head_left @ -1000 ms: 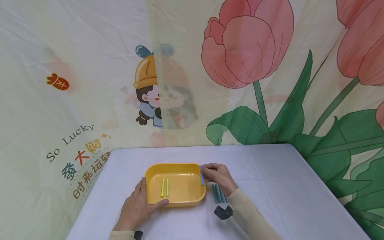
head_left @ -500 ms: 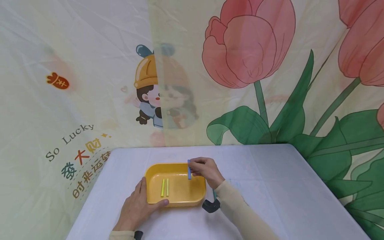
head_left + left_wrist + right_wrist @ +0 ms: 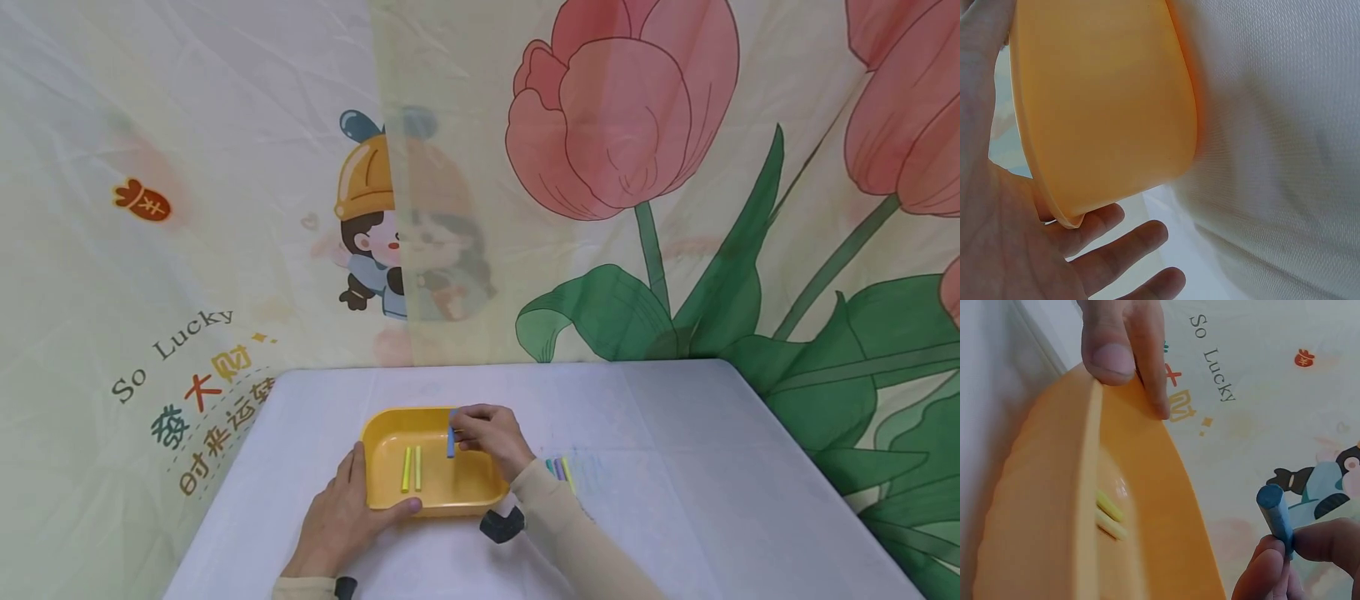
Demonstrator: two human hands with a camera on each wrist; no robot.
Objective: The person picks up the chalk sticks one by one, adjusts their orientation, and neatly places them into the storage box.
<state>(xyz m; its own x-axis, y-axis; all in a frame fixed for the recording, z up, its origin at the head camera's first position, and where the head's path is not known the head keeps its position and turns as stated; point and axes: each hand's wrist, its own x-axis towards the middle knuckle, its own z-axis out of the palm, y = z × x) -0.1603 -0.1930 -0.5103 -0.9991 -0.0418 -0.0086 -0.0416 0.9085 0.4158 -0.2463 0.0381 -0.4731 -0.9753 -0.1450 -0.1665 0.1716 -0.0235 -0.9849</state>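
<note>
A yellow tray point(image 3: 480, 492) stands on the white table. My left hand point(image 3: 337, 517) holds its near left corner, thumb on the near rim and fingers along the left side; the left wrist view shows the fingers point(image 3: 1116, 250) reaching beneath the rim. Two yellowish chalk sticks point(image 3: 407, 471) lie side by side on the tray's floor. Over the tray's back right part, my right hand point(image 3: 491, 437) pinches a blue piece of chalk point(image 3: 451, 444) between thumb and fingertips. In the right wrist view that chalk point(image 3: 1275, 509) points away from the fingertips, apart from the tray.
More chalk sticks point(image 3: 558, 469), teal, purple and yellow, lie right of the tray, partly hidden by my right sleeve point(image 3: 577, 525). Faint bluish smudges mark the cloth beside them. A printed curtain point(image 3: 450, 350) hangs behind the table's back edge.
My right hand has carried the blue chalk left, from the tray's right rim to above its inside. The left hand and the tray stay in place.
</note>
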